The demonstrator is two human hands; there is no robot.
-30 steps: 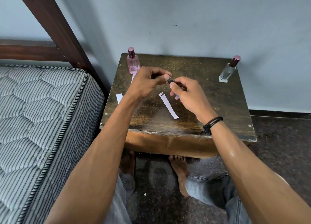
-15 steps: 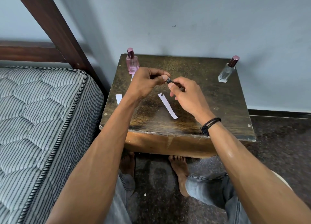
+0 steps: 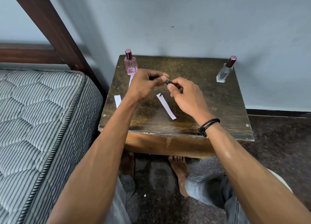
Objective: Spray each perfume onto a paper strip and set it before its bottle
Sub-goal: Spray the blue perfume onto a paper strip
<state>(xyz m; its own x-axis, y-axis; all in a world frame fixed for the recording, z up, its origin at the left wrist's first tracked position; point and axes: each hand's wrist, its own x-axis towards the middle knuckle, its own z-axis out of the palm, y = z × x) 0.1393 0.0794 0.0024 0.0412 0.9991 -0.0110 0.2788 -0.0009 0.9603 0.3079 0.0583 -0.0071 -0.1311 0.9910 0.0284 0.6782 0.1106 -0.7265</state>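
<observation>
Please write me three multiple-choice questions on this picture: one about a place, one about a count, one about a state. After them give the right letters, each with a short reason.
1. Where on the table does the clear bottle stand?
A. at the back right corner
B. at the front left corner
C. in the middle

2. How many capped bottles stand on the table?
A. one
B. two
C. four

3. What are the left hand and the right hand doing?
A. lying flat on the table
B. both pinching one small dark thing between them
C. lifting a cup

Answers:
1 A: it stands near the wall, by the right edge.
2 B: only the pink bottle and the clear bottle stand there, both with caps on.
3 B: the fingertips of both hands meet on it, above the table.
</observation>
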